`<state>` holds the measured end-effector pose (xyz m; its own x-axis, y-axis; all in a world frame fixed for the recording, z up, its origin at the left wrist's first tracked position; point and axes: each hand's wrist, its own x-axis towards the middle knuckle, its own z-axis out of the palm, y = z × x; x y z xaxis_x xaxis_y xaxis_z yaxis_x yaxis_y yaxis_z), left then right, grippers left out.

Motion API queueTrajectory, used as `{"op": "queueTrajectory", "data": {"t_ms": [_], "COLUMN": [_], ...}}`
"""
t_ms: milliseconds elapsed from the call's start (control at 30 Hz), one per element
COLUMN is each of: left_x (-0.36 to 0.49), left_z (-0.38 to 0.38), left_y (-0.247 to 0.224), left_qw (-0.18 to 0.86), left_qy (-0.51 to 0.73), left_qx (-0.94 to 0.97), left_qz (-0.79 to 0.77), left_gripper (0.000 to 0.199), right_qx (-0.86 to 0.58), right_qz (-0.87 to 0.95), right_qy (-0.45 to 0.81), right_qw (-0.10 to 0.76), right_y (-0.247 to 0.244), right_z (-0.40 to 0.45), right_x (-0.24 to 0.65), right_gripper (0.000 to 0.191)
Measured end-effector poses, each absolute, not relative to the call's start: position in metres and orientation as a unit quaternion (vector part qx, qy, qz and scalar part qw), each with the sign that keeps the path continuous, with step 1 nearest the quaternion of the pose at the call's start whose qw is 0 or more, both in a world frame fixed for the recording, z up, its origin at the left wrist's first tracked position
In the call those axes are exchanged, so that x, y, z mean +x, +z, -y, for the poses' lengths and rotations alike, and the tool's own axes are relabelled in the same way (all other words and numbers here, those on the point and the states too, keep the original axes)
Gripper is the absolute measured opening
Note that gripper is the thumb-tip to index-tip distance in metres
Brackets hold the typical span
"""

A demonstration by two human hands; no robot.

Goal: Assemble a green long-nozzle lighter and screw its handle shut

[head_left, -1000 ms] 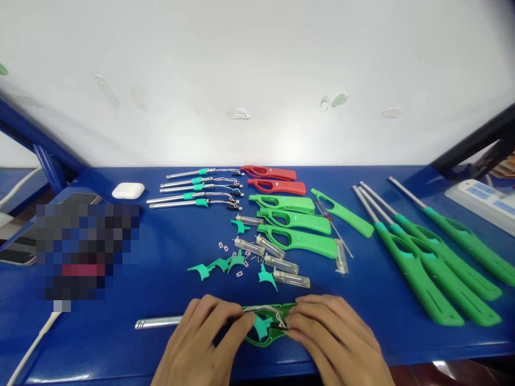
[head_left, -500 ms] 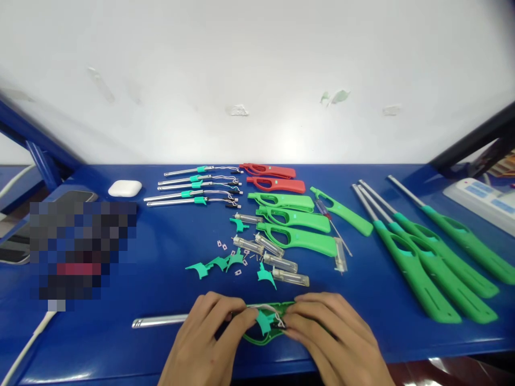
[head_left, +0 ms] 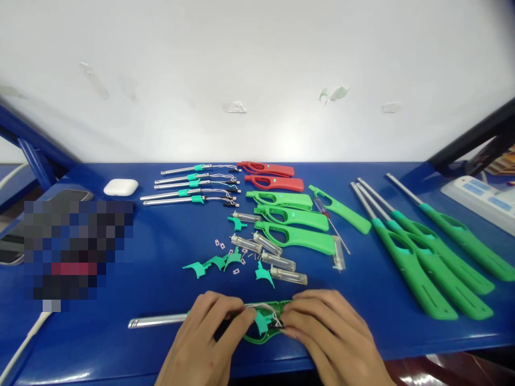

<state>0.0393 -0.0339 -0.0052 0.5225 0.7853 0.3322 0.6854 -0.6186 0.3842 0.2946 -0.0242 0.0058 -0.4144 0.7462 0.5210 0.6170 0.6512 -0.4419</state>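
Observation:
Low in the head view, an opened green lighter casing point(head_left: 257, 339) lies between my two hands. My left hand point(head_left: 209, 332) is closed around its front end, where a metal lighter tube point(head_left: 156, 321) sticks out to the left. Its thumb touches a teal trigger point(head_left: 262, 323) seated in the casing. White wires point(head_left: 267, 307) run over the trigger towards a small black part point(head_left: 277, 324). My right hand point(head_left: 330, 327) is closed on the casing's handle end, fingertips at that black part. My fingers hide much of the casing's inside.
Beyond my hands lie loose teal triggers point(head_left: 197, 269), clear fuel tanks point(head_left: 287, 275), casing halves point(head_left: 308, 239), a screwdriver point(head_left: 336, 228) and wired tubes point(head_left: 177, 183). Finished-looking green lighters point(head_left: 422, 273) lie at right by a power strip point(head_left: 483, 198). A phone point(head_left: 24, 241) and white case point(head_left: 120, 187) lie left.
The whole view has shifted slightly, so the table items appear a little further left. Both hands keep the same hold on the casing, with barely any finger movement.

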Motion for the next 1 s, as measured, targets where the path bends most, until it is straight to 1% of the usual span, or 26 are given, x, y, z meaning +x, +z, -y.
{"op": "queueTrajectory", "data": {"t_ms": [400,600,667,867,1000], "left_x": [0.044,0.047,0.048,0.049,0.052], "left_z": [0.032,0.033,0.034,0.035,0.036], "left_y": [-0.005,-0.003,-0.002,-0.002,-0.004], "left_qw": [0.098,0.124,0.129,0.145,0.165], "left_qy": [0.247,0.267,0.275,0.272,0.275], "left_qx": [0.857,0.843,0.84,0.834,0.816], "left_qz": [-0.441,-0.449,-0.451,-0.458,-0.48], "left_gripper": [0.042,0.038,0.04,0.054,0.054], "right_qx": [-0.409,-0.41,-0.409,-0.407,-0.405], "right_qz": [0.837,0.833,0.833,0.831,0.831], "right_qy": [0.098,0.091,0.09,0.077,0.071], "right_qw": [0.351,0.361,0.362,0.37,0.374], "right_y": [0.007,0.004,0.003,0.004,0.003], "right_z": [0.023,0.023,0.023,0.024,0.023], "right_x": [0.297,0.295,0.294,0.294,0.294], "right_gripper": [0.019,0.014,0.012,0.012,0.012]}}
